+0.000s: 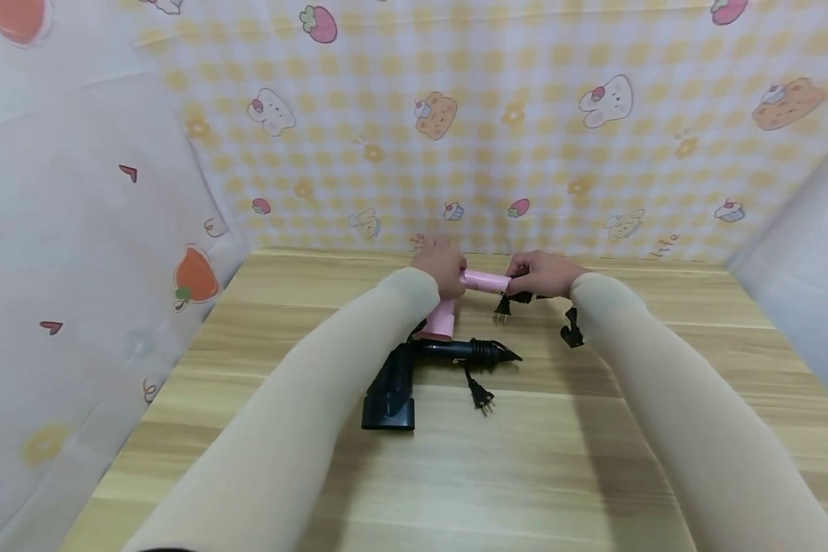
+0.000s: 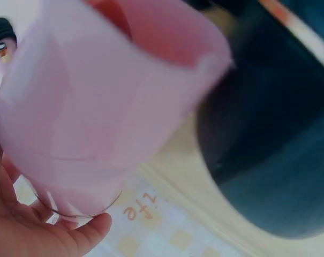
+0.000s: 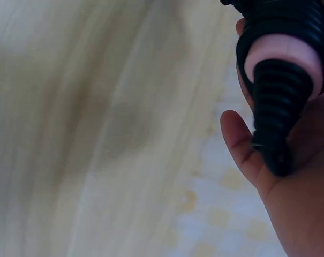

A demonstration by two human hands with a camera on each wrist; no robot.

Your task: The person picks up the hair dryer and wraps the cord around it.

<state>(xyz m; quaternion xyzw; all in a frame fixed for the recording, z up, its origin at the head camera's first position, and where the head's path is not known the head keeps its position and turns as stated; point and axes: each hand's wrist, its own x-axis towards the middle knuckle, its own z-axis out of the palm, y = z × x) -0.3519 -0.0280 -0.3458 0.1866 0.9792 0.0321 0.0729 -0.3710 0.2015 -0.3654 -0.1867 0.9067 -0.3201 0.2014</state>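
Note:
A pink hair dryer (image 1: 484, 281) is held between both hands near the back of the table. My left hand (image 1: 442, 268) grips its barrel; in the left wrist view the thumb and fingers curve around the pink body (image 2: 87, 118). My right hand (image 1: 547, 274) holds the handle end, where the black cord is wound; the right wrist view shows the ribbed cord sleeve (image 3: 279, 101) against the palm. The pink dryer's plug (image 1: 502, 308) hangs below the handle. A black hair dryer (image 1: 390, 391) lies just in front, its cord wound around the handle.
The black dryer's plug (image 1: 481, 397) lies on the wooden table (image 1: 497, 475). A small black object (image 1: 572, 330) is beside the right wrist. Behind the table hangs a yellow-checked cloth (image 1: 483, 169), and a white printed cloth (image 1: 96, 230) covers the left side.

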